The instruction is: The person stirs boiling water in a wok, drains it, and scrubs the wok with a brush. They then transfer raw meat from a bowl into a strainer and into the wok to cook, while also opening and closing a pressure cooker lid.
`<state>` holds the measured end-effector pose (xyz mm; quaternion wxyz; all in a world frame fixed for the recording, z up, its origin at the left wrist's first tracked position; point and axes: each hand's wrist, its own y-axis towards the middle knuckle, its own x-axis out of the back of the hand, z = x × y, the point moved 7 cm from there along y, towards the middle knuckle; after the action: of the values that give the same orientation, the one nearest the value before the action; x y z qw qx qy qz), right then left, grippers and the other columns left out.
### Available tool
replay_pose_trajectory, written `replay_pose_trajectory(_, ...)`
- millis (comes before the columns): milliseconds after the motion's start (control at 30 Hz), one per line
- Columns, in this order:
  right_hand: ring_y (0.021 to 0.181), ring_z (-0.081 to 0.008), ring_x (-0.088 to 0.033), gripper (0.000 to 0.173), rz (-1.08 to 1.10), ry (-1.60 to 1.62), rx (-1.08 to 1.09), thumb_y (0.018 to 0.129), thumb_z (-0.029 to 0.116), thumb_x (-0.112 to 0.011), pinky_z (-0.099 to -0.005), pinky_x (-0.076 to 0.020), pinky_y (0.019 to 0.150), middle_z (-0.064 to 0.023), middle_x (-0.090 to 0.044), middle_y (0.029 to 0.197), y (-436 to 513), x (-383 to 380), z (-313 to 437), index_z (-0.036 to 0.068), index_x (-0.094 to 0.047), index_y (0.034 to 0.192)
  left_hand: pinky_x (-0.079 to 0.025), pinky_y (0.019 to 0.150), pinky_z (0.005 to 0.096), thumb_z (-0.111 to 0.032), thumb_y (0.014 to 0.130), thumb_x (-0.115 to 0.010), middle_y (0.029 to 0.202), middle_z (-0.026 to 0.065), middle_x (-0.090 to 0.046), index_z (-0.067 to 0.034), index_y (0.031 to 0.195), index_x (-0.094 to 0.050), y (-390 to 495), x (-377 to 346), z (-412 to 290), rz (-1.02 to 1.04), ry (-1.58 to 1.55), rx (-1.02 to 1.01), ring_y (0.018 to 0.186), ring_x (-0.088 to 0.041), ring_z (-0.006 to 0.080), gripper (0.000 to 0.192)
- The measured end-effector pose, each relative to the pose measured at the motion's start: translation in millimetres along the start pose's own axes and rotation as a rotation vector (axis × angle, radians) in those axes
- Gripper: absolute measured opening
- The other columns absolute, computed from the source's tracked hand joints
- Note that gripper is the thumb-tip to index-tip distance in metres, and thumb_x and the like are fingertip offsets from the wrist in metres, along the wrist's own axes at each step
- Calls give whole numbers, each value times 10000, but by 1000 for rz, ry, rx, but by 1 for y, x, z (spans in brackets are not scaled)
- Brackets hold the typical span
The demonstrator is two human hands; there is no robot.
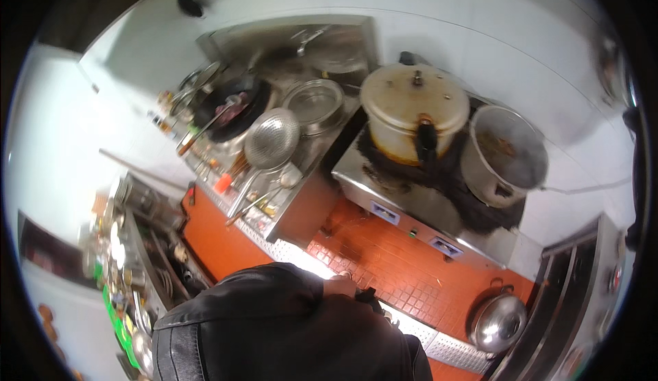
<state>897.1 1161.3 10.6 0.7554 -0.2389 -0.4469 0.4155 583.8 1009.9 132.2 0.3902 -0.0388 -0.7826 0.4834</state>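
Before my dark jacket, my left hand (339,284) shows partly past the sleeve cuff, above the orange tiled floor. Its fingers are mostly hidden, and a small black thing (366,295) beside it is too blurred to name. My right hand is out of view. Ahead stands a large pressure cooker (416,93) with a stained body and black handles. Right of it, a deep metal pot (504,149) holds brownish contents and gives off steam. On the left range, a black wok (259,98) contains reddish meat (232,109) and a wooden-handled ladle (205,126).
A perforated strainer (272,138) and a round sieve (314,101) lie on the steel range. A metal wok (498,322) sits on the floor at right, by a perforated drain grating (457,352). A crowded shelf (149,257) stands left; a dark-fronted cabinet (565,288) stands right.
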Motion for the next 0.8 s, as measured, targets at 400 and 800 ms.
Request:
replay_pose_trajectory(400, 936, -354, -660, 306, 146, -387, 187, 795, 298, -576, -445, -520, 826, -208, -682, 982, 65, -17, 86, 42, -692, 918, -510, 835, 444, -268, 765, -567, 1042, 204, -672, -52, 1003, -687, -61, -13, 151, -135, -440, 92, 984, -641, 359, 343)
replay_pose_trajectory(800, 653, -170, -621, 213, 694, 31, 370, 851, 136, -607, -295, -513, 618, -78, -644, 706, 91, -117, 273, -9, -642, 1002, -496, 820, 463, -316, 804, -580, 1029, 203, -664, -57, 1026, -665, -139, -90, 319, -401, -754, 432, 945, -625, 382, 352)
